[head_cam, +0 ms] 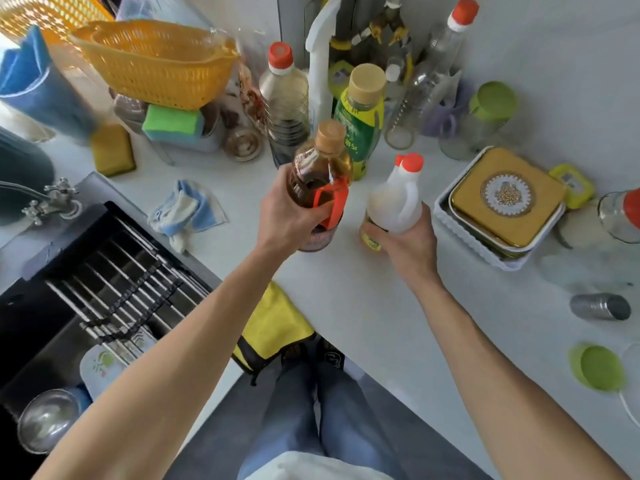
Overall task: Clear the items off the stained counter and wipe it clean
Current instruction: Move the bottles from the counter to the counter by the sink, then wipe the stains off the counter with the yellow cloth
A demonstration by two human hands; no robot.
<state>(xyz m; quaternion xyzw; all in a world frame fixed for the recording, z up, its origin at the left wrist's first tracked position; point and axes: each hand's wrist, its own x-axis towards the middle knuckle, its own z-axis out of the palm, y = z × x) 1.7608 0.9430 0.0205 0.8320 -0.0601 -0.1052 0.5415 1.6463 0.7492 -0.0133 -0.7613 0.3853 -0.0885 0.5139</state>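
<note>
Bare counter (374, 306) lies open near the front edge, hemmed by crowded bottles (287, 98) far behind, a gold tin (505, 195) right and a crumpled cloth (187, 213) left.

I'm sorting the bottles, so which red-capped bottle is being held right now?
The white handled jug, gripped by the right hand; the other red-capped bottles stand untouched.
</note>
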